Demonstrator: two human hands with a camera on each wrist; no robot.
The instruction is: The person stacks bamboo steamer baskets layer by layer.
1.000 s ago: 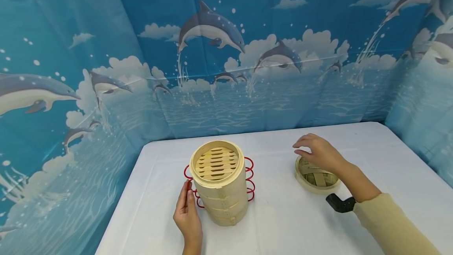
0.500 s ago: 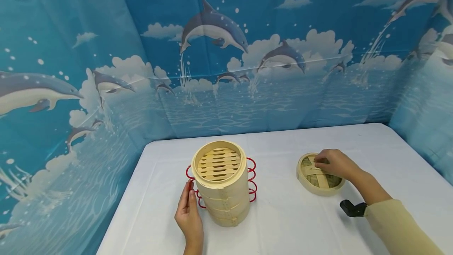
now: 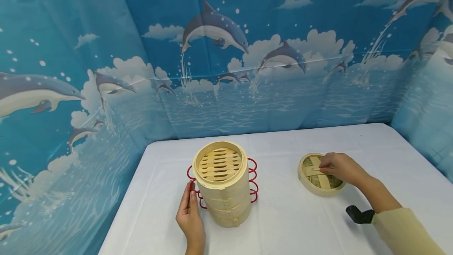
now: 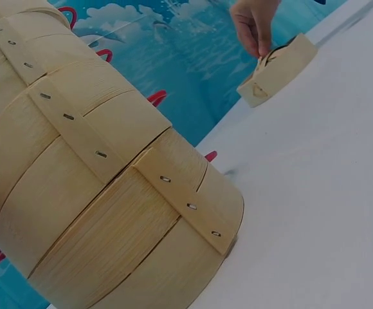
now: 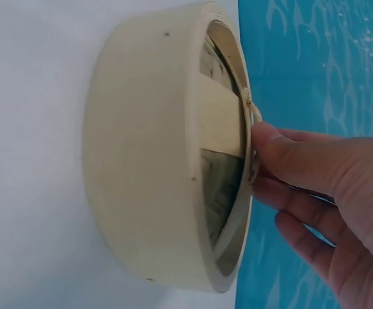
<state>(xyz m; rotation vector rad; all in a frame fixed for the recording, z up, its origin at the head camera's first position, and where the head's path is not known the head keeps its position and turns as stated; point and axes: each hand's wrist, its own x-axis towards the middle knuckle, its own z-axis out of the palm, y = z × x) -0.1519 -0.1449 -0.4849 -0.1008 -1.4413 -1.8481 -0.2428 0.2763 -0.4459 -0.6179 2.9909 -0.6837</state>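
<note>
A tall stack of round bamboo steamer baskets point(image 3: 226, 204) stands left of the table's middle, with a slatted top tier and red loop handles point(image 3: 253, 174) on both sides. My left hand point(image 3: 191, 217) rests against the stack's left side, its fingers fairly straight beside a red loop. Over to the right, the bamboo steamer lid point(image 3: 315, 186) lies on the table, woven side up. With thumb and fingertips my right hand point(image 3: 341, 168) pinches the small loop handle point(image 5: 256, 122) at the lid's centre. The right wrist view shows that pinch up close.
A white cloth covers the table point(image 3: 279, 215). Behind it hangs a blue curtain point(image 3: 219, 109) printed with dolphins. A black wrist mount point(image 3: 359, 215) juts out below the right forearm. The stack stands well apart from the lid.
My right hand has come down from above the lid onto its centre and now pinches the loop handle. The left hand and the stack stay in place.
</note>
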